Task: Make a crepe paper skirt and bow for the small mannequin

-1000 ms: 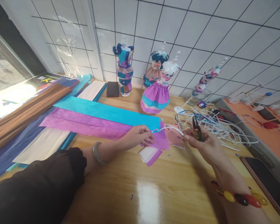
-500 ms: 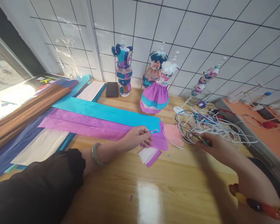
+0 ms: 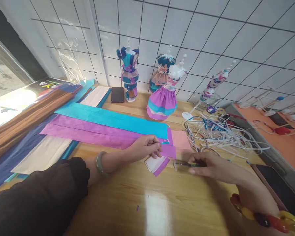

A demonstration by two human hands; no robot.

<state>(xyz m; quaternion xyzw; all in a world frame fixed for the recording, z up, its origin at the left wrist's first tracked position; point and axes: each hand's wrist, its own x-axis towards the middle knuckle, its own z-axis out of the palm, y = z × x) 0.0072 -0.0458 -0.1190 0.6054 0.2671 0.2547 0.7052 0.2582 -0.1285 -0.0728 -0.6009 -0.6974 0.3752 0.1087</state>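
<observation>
My left hand (image 3: 148, 146) is closed in a pinch on a small folded blue-and-white paper piece (image 3: 165, 142), above the end of the turquoise paper strip (image 3: 113, 119) and the purple paper (image 3: 86, 132). My right hand (image 3: 210, 165) grips a slim dark tool (image 3: 189, 163) with a hint of green and yellow; blur hides its exact kind. A small pale scrap (image 3: 175, 166) shows at the tool's tip. Between the hands lie a pink paper square (image 3: 182, 140) and a small white-and-purple folded paper piece (image 3: 158, 165).
Small dress forms in paper dresses, one with a purple skirt (image 3: 163, 101), stand along the tiled wall. Tangled white cords (image 3: 226, 132) lie at right, beside a dark phone (image 3: 277, 183). Another phone (image 3: 117, 94) lies farther back. Brown paper (image 3: 34, 118) fills the left.
My right hand has drawn back from the cords and moved left and toward me with the dark tool, whose tip now points left. My left hand has barely moved.
</observation>
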